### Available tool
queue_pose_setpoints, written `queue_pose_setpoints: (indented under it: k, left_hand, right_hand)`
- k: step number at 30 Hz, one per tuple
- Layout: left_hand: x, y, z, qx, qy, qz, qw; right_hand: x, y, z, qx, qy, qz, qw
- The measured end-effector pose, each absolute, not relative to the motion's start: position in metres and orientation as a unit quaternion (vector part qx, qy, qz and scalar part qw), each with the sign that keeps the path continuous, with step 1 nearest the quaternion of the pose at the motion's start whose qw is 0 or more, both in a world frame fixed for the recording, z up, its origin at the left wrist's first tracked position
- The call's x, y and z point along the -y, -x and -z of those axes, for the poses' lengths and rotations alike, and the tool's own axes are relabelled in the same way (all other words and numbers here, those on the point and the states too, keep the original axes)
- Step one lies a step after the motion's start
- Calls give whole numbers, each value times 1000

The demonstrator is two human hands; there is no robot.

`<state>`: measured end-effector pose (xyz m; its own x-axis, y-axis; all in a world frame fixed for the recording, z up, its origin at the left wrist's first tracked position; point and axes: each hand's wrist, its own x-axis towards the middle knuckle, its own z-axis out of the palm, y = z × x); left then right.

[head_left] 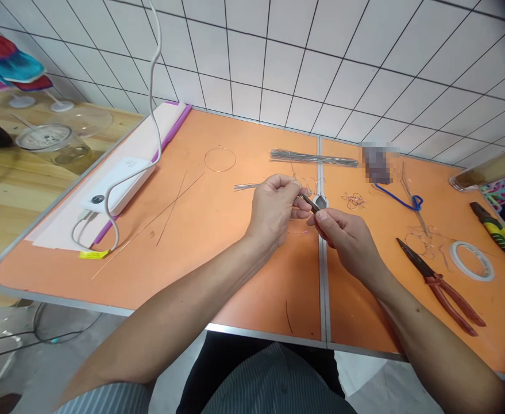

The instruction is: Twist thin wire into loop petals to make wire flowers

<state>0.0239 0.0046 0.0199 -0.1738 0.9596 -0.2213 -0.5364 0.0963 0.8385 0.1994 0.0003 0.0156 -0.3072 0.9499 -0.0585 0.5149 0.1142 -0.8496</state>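
Observation:
Over the middle of the orange table [252, 287], my left hand [274, 207] is closed in a pinch, its fingertips on something thin and wire-like, partly hidden. Meeting it from the right, my right hand [342, 233] is closed round a small dark tool [309, 202], whose tip reaches to the left fingertips. Fine loops of wire [308, 185] show just behind the fingers. A few straight wires [244, 187] stick out past the left hand, and a longer bundle of grey wires [312, 158] lies farther back.
Red-handled pliers [444, 290], a white tape roll [471, 260] and a yellow-black cutter [500, 233] lie right. A blue wire [396, 196] is at back right. Left are a wire ring [220, 160], long thin wires, and a white power bank [116, 187] with its cable.

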Motion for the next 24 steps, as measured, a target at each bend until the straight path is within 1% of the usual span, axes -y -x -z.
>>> queue_pose_setpoints:
  k: [6,15,24]
  left_hand:
    - [-4,-24,-20,-433,-253,-631,592]
    - [-3,-26,-23,-425,-234,-633,603]
    - [-4,-27,-22,-417,-209,-637,614]
  right_hand:
    - [1,-200,-18,707,525,-391,268]
    - [1,-198,-15,654,504,-488,284]
    - [1,-199,-14,657,508,-474,292]
